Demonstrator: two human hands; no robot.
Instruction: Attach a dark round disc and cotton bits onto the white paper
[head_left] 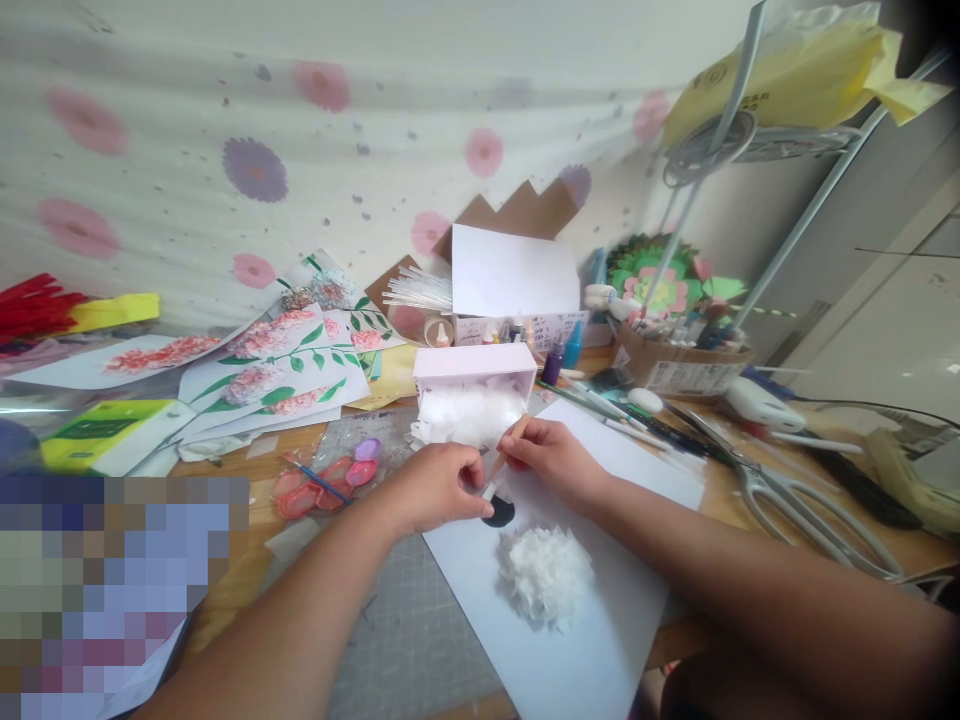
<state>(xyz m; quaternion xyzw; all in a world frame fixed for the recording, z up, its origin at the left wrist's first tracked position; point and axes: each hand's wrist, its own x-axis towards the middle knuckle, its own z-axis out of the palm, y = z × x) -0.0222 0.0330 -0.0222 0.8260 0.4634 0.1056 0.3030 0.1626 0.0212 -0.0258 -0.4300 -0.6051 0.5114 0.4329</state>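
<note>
- Two hands meet over a large white paper sheet (600, 640) lying on the wooden counter (225, 455), with your fingertips almost touching each other.
- Your left hand (435, 490) is closed in a pinch on a small white paper scrap (489, 491), held just above a round black spot (501, 515) on the sheet.
- Your right hand (551, 455) is closed around a thin tan stick (506, 447), which slants down towards the scrap.
- A fluffy white mound of paper bits (546, 575) sits on the sheet, just nearer to you than the black spot.
- Behind your hands, a white rectangular cardboard box (474, 362) lies on its side with its open face towards you, packed with loose white paper shreds (469, 415).
- To your left, a clear plastic pouch (322, 480) holds pink and purple petal shapes.
- To your right, a brown cardboard box (690, 365) holds pens and tools, and large steel scissors (795, 505) lie near it.
</note>
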